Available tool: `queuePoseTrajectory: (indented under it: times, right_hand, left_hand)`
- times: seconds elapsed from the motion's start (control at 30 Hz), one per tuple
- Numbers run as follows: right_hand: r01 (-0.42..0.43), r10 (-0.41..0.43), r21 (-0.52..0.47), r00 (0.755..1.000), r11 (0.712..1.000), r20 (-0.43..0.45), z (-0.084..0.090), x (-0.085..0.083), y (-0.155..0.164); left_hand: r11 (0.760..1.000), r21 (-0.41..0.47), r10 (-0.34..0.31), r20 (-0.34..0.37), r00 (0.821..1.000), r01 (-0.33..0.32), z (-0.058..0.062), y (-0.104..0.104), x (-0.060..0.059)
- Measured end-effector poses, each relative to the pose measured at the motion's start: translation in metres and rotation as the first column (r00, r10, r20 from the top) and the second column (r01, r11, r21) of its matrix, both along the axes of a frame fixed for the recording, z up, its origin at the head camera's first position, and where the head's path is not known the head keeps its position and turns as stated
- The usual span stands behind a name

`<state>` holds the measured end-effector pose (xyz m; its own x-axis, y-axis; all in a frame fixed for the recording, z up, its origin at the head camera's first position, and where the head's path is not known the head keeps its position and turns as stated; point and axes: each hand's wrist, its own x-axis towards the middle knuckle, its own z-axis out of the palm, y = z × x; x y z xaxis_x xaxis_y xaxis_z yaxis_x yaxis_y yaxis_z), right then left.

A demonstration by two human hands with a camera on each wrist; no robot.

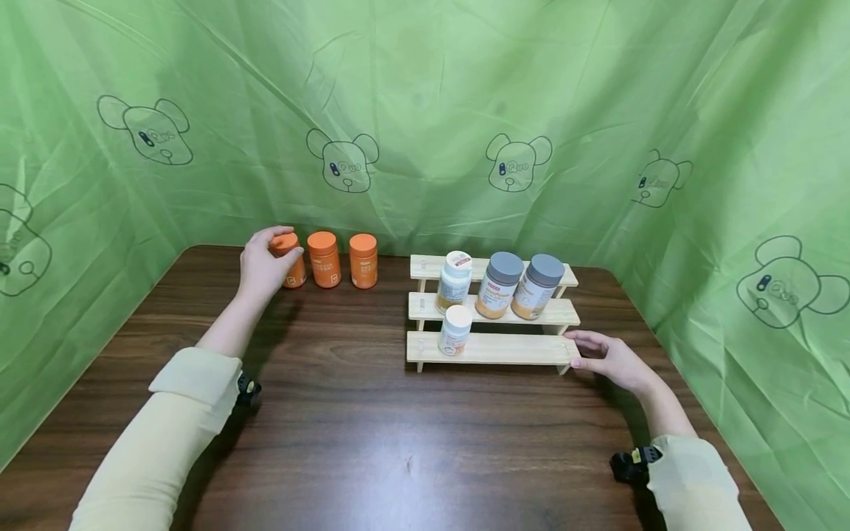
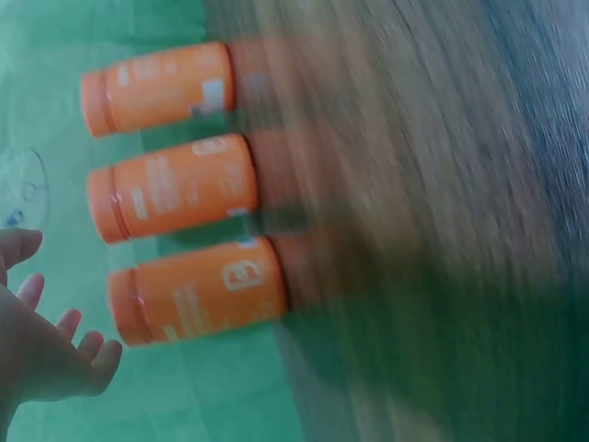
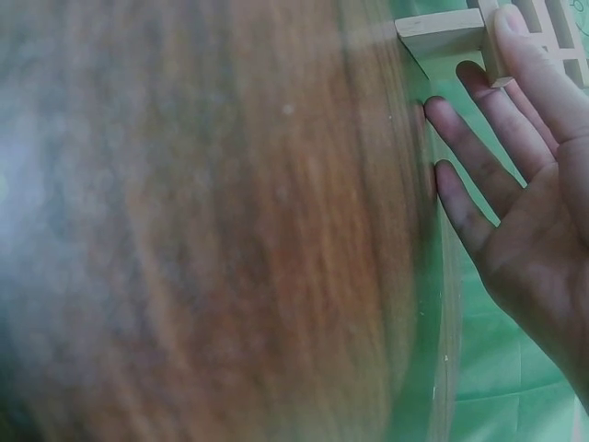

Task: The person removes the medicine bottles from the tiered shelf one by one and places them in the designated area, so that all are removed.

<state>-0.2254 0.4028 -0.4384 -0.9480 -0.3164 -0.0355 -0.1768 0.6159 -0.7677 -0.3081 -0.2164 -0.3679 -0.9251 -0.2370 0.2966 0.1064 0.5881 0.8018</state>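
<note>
Three orange bottles with orange caps stand in a row at the back left of the table. Around the cap of the leftmost orange bottle (image 1: 294,278) are the spread thumb and fingers of my left hand (image 1: 260,267); in the left wrist view the fingers (image 2: 69,322) look apart from that bottle (image 2: 207,293). At the right end of a three-step wooden rack (image 1: 511,348), my right hand (image 1: 614,361) pinches the lowest board between thumb and fingers. The right wrist view shows the thumb (image 3: 529,51) against the rack's end (image 3: 442,35), other fingers extended.
On the rack stand two grey-capped jars (image 1: 499,287), a white-capped clear bottle (image 1: 454,284) and, on the lowest board, a small white bottle (image 1: 455,332). Green cloth (image 1: 425,96) walls surround the dark wooden table (image 1: 372,420) behind and at both sides.
</note>
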Motion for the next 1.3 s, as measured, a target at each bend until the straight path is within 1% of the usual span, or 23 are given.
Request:
queuePoseTrajectory:
  times: [0.13,0.33,0.47,0.63,0.77,0.9,1.07,1.3]
  right_hand:
    - [-0.001,0.001,-0.006,1.000,1.000,0.009,-0.001,0.000,0.001]
    - [-0.010,0.010,-0.020,1.000,1.000,0.009,-0.002,0.000,0.001]
    - [-0.016,0.016,-0.018,1.000,1.000,0.004,-0.002,0.000,0.001]
    - [-0.012,0.012,-0.007,1.000,1.000,-0.005,-0.001,0.000,0.000]
    - [-0.010,0.010,0.007,1.000,1.000,-0.019,-0.001,0.000,0.000]
    - [-0.003,0.003,0.019,1.000,1.000,-0.023,-0.001,-0.001,0.000]
    - [0.001,-0.001,0.014,1.000,1.000,-0.011,-0.002,0.000,0.001]
    - [-0.013,0.013,0.015,0.999,1.000,-0.034,0.001,0.001,0.000]
  left_hand:
    - [1.000,0.001,-0.026,0.017,1.000,0.026,0.009,0.011,0.007]
    - [0.996,-0.002,-0.090,-0.013,0.996,0.090,0.018,0.025,0.015]
    - [0.991,0.004,-0.134,-0.019,0.991,0.134,0.022,0.033,0.022]
    - [0.988,-0.026,-0.156,-0.054,0.986,0.155,0.029,0.044,0.031]
    - [0.981,-0.009,-0.194,-0.088,0.977,0.194,0.034,0.053,0.035]
    - [0.971,-0.001,-0.239,-0.095,0.966,0.240,0.038,0.061,0.038]
    - [0.962,0.010,-0.271,-0.108,0.957,0.273,0.042,0.074,0.046]
    - [0.948,0.019,-0.314,-0.123,0.941,0.319,0.043,0.094,0.054]
